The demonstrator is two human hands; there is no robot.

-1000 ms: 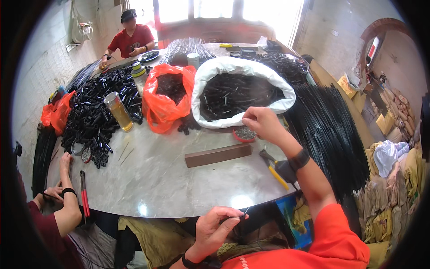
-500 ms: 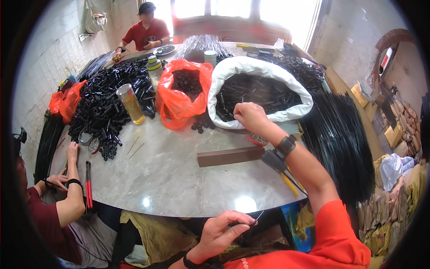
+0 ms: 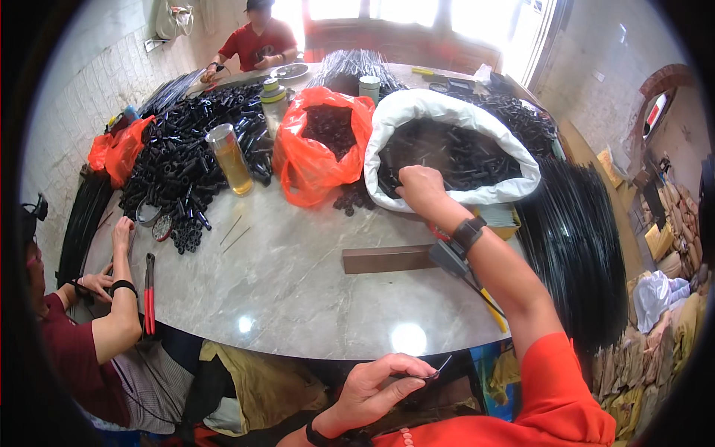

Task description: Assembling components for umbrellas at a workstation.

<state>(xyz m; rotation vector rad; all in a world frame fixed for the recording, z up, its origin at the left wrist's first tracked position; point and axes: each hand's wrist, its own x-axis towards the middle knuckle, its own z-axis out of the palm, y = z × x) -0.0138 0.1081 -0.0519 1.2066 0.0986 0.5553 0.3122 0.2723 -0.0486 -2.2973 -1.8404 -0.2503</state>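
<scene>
A: so where's that thin rod (image 3: 445,364) at?

B: In the left hand (image 3: 376,387), just off the near edge of the tabletop (image 3: 275,290). The fingers have it pinched at a small dark bit, shiny end poking up and to the right.

A: and the right hand (image 3: 423,186)?

B: Over the near left part of the white sack (image 3: 447,106), fingers curled down toward the black pieces (image 3: 454,149) inside. Can't tell if they've got hold of one, the knuckles hide the tips.

A: any tips for doing this bit well?

B: Imo the left pinch should be light but steady so the rod doesn't twist. The right does better with fingertips on a single piece than a whole fistful, and the wrist should stay clear of that rolled rim.

A: what else is around?

B: Orange bag (image 3: 298,186) right beside the sack, a brown bar (image 3: 383,261) nearer the person, a yellow-handled tool (image 3: 493,311) partly behind the right forearm, and a big bundle of black rods (image 3: 573,246) to the right.
</scene>
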